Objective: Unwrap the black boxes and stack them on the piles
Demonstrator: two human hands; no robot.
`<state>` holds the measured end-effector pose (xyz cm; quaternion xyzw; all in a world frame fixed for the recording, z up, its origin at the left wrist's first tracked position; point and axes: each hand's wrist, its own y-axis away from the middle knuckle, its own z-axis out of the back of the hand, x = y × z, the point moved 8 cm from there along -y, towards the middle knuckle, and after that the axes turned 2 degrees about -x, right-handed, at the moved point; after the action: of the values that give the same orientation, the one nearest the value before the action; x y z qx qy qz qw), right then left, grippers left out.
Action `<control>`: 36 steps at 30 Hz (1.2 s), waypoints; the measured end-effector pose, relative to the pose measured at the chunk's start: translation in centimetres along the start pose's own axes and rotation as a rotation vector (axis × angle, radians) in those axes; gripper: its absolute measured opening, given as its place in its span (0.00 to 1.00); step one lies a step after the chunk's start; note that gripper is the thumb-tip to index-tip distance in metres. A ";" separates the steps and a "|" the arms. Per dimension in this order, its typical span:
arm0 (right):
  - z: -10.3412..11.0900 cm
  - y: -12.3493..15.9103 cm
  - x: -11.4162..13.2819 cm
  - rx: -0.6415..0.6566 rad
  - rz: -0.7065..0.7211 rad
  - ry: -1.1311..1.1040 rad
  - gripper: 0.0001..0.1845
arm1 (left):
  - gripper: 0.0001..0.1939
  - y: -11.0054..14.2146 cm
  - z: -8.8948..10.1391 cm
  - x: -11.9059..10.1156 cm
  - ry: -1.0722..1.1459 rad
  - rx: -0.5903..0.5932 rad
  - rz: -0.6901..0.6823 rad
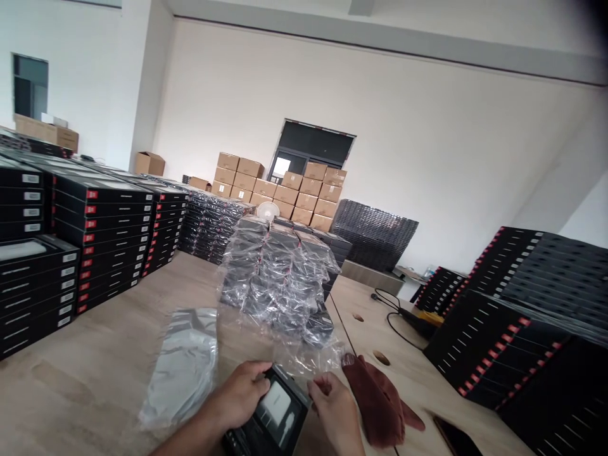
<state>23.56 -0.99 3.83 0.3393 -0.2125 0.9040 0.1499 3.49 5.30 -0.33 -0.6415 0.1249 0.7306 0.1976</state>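
A black retail box (pixel 284 415) with a pale product picture or window on its face is tilted up at the front edge of the table. My left hand (pixel 243 394) grips it by its left side, thumb on the face. At its upper right corner my right hand (pixel 334 405) is closed in a pinch; whatever is between those fingertips is hidden. A stack of clear plastic bags (pixel 185 361) lies flat to the left of my left hand. Just beyond the box stands a pile of black boxes in clear plastic wrap (pixel 280 272). A brown cloth (pixel 377 399) lies crumpled beside my right hand.
Tall stacks of black boxes (pixel 116 244) line the left side, and more black box stacks (pixel 494 342) crowd the right. A dark phone (pixel 456 437) lies near the front edge. A black cable (pixel 394 310) runs across the right. Brown cartons (pixel 304 199) are piled behind.
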 end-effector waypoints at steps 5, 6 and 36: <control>0.6 0.1 1.0 -0.042 0.045 -0.145 0.11 | 0.25 -0.5 0.0 0.1 0.151 -0.008 -0.013; 0.5 0.2 1.2 -0.038 0.060 -0.115 0.09 | 0.25 -0.6 0.0 0.1 0.152 -0.012 -0.017; 0.6 0.6 1.3 -0.095 0.084 -0.106 0.05 | 0.19 1.6 -1.6 -2.3 0.163 0.333 0.010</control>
<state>22.70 -1.65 5.01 0.3697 -0.2767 0.8793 0.1162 4.40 2.86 1.58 -0.6565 0.2628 0.6463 0.2867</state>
